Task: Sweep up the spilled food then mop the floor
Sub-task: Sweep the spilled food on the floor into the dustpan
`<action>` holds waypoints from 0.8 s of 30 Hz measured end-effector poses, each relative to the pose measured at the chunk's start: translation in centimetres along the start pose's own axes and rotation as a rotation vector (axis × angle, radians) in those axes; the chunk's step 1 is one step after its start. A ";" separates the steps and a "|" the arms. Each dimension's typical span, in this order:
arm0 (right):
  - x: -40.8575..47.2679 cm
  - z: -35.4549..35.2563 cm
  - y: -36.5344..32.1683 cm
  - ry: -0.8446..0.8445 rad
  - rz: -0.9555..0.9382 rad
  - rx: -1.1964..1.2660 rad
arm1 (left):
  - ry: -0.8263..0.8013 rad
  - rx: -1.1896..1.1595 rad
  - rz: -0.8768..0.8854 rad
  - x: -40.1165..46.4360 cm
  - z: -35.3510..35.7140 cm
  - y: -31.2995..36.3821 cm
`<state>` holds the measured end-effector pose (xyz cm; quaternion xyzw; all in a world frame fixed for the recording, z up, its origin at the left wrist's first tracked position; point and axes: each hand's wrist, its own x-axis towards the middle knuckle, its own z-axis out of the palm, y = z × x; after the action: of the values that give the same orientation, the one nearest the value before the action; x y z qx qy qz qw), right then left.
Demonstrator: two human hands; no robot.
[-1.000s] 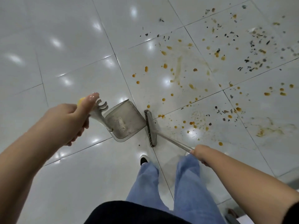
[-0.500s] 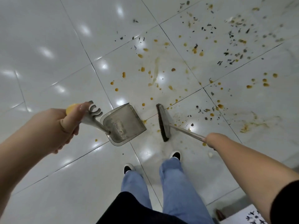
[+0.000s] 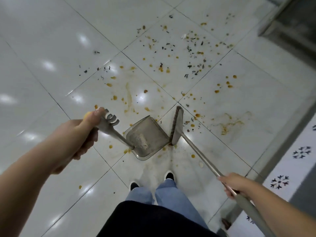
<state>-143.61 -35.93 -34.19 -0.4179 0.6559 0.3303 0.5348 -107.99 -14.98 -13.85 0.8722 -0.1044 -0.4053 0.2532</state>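
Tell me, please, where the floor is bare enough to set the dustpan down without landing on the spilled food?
Bare tiles lie left of the dustpan, beyond the left hand. Crowded: the spilled food spreads ahead and right of the broom head, with spots beside the pan.

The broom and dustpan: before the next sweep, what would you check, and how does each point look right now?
1. Left hand grips dustpan handle: ok.
2. Right hand grips broom handle: ok.
3. Broom head beside dustpan mouth: ok.
4. Dustpan lip flat on floor: cannot tell.
5. Food gathered: not ok, orange bits and dark flakes lie scattered beyond the broom.
6. Shoes clear of the spill: not ok, smears reach them.
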 end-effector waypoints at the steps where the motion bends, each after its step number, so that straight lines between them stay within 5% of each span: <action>1: -0.2 0.0 0.6 -0.027 0.002 0.053 | -0.063 -0.020 -0.004 0.5 0.1 0.9; 5: -1.7 0.2 2.5 -0.071 0.010 0.296 | -0.334 -0.033 0.056 2.2 0.1 3.6; 12: -5.8 2.3 4.4 0.007 -0.016 0.572 | -0.562 -0.230 0.035 4.6 -0.3 6.7; 17: -5.7 3.3 2.2 0.186 -0.040 0.518 | -0.548 -0.245 0.086 5.9 -0.2 8.0; 24: -2.3 -0.7 -2.7 0.153 -0.012 0.492 | -0.564 -0.247 0.093 6.1 3.3 11.2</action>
<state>-141.27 -37.32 -31.74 -0.3027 0.7526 0.1252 0.5713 -106.24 -27.99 -13.74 0.6824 -0.1604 -0.6288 0.3365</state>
